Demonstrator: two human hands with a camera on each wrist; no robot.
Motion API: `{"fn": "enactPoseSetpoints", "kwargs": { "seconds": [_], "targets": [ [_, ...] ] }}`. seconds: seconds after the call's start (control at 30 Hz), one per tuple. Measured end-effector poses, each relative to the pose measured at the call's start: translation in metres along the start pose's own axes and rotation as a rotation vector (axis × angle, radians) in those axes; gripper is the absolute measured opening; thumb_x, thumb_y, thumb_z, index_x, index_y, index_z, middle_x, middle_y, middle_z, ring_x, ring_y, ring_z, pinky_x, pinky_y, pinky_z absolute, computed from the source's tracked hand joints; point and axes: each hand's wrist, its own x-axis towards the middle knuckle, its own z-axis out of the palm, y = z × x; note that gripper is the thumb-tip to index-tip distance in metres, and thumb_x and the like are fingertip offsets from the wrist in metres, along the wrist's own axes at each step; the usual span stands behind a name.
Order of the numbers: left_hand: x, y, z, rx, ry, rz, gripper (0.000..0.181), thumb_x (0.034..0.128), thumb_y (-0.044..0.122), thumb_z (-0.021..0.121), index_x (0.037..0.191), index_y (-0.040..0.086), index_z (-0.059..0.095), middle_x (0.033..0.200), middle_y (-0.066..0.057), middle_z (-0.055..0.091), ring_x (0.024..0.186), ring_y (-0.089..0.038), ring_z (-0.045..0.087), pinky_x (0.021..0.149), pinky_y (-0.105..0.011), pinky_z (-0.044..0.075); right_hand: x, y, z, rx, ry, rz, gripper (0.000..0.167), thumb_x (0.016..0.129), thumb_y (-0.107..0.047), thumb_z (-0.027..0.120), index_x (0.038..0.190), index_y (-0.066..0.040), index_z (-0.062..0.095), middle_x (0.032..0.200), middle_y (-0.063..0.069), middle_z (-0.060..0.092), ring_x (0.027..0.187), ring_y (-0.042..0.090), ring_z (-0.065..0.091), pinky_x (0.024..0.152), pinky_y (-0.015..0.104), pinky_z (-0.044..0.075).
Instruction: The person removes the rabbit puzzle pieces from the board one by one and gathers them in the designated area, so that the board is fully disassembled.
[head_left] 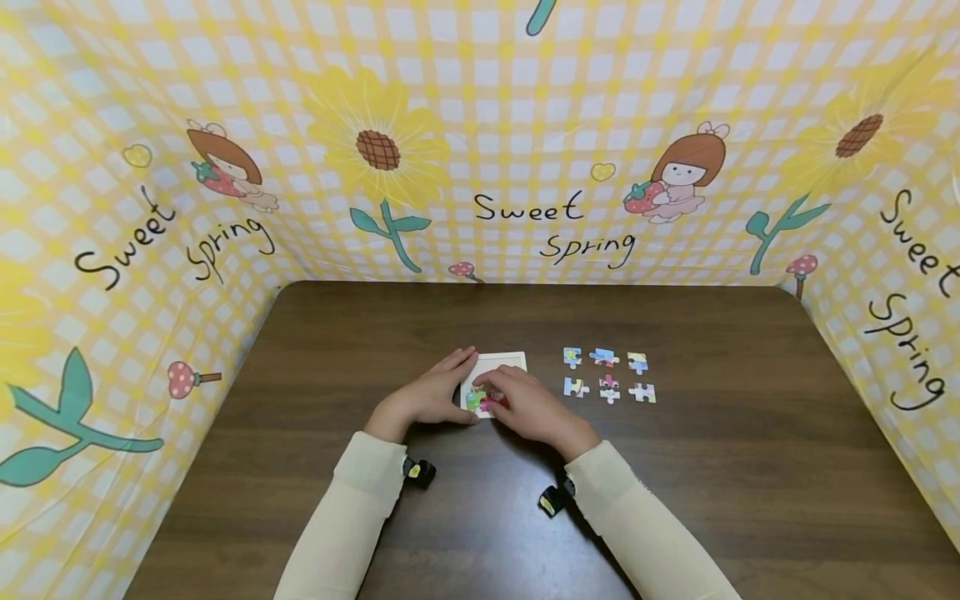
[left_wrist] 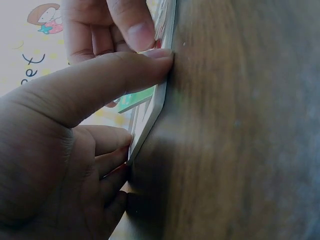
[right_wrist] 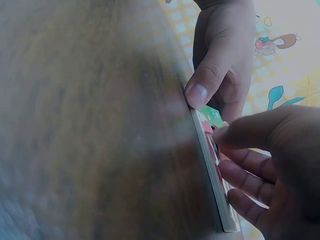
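A small white puzzle tray (head_left: 504, 357) lies on the table between the two hands. My left hand (head_left: 433, 395) grips its left side, the thumb on the near edge and the fingers along the far side. Over the tray, my right hand (head_left: 536, 407) pinches a pink-and-red puzzle piece between thumb and fingers; those fingers hide much of it. Beside it, a green puzzle piece (left_wrist: 135, 100) sits at the tray's near left corner, tilted slightly in the left wrist view. The right thumb (right_wrist: 225, 136) is low against the tray's inside.
Several loose jigsaw pieces (head_left: 609, 385) lie in two rows on the brown table (head_left: 720, 458), right of the tray. A checked yellow cloth (head_left: 510, 125) with flower prints stands around the table's back and sides.
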Motion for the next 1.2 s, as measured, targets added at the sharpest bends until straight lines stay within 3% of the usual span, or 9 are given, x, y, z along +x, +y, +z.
{"fn": "enactPoseSetpoints", "kwargs": {
  "seconds": [0.9, 1.2],
  "targets": [
    [-0.0012, 0.0034, -0.0013, -0.014, -0.001, 0.007, 0.104, 0.0812, 0.040, 0.078, 0.156, 0.006, 0.015, 0.163, -0.005, 0.007, 0.149, -0.025, 0.001, 0.115, -0.049, 0.017, 0.0031, 0.0003, 0.0071, 0.119, 0.130, 0.069, 0.017, 0.096, -0.008, 0.060, 0.109, -0.014, 0.068, 0.099, -0.004, 0.065, 0.079, 0.007, 0.058, 0.075, 0.029, 0.050],
    [-0.0010, 0.0032, -0.0010, -0.011, 0.000, 0.007, 0.103, 0.0809, 0.039, 0.078, 0.156, 0.007, 0.016, 0.163, -0.004, 0.008, 0.149, -0.024, 0.002, 0.115, -0.049, 0.018, 0.0027, 0.0016, 0.0054, 0.217, 0.150, 0.113, 0.018, 0.097, -0.009, 0.059, 0.112, -0.014, 0.068, 0.092, -0.005, 0.063, 0.085, 0.008, 0.062, 0.078, 0.029, 0.051]
  ]
}}
